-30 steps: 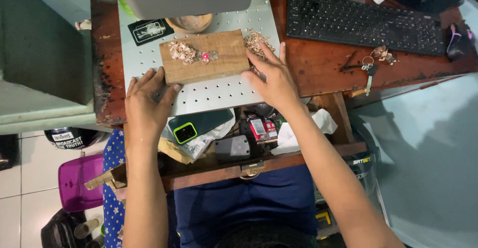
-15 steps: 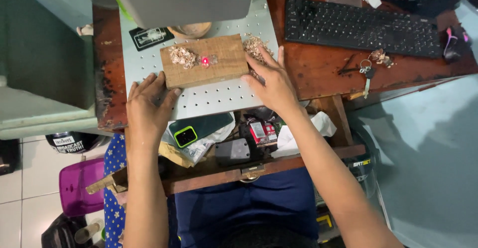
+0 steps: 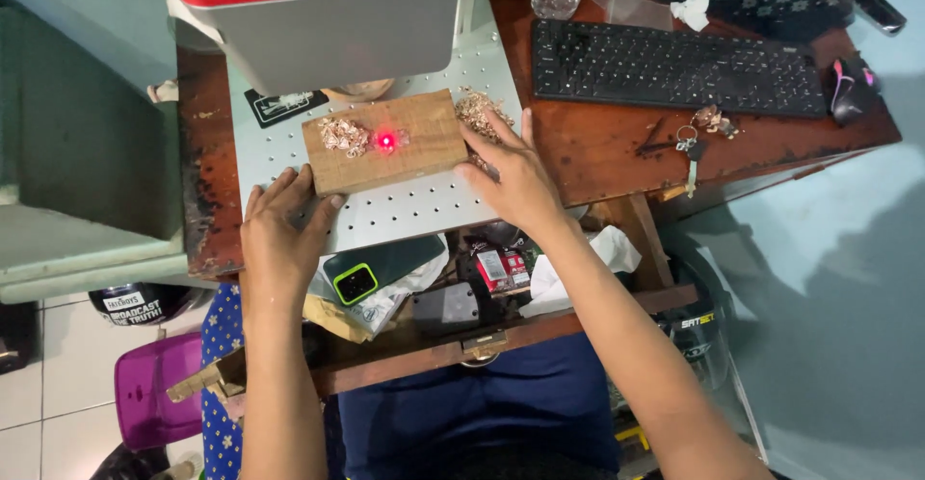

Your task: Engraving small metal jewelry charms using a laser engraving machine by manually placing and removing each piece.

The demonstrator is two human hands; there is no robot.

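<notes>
A wooden block (image 3: pixel 414 125) lies on a perforated metal plate (image 3: pixel 405 212), under a grey machine head with a red stripe (image 3: pixel 318 13). A red light dot (image 3: pixel 385 141) glows on the block, beside a small pile of metal shavings (image 3: pixel 343 136). My left hand (image 3: pixel 279 234) rests flat on the plate, fingertips touching the block's near left corner. My right hand (image 3: pixel 511 176) presses against the block's right end, fingers spread over more shavings (image 3: pixel 474 109). Neither hand grasps anything.
A black keyboard (image 3: pixel 674 67) and mouse (image 3: pixel 850 90) sit on the wooden desk (image 3: pixel 617 157) at right, with keys (image 3: pixel 696 138). An open drawer (image 3: pixel 434 340) below holds a phone (image 3: pixel 376 270), a box and papers. A purple bin (image 3: pixel 154 388) stands on the floor.
The view has tilted, so the machine head fills more of the top. Both hands stay against the block's ends; the red dot remains on the block.
</notes>
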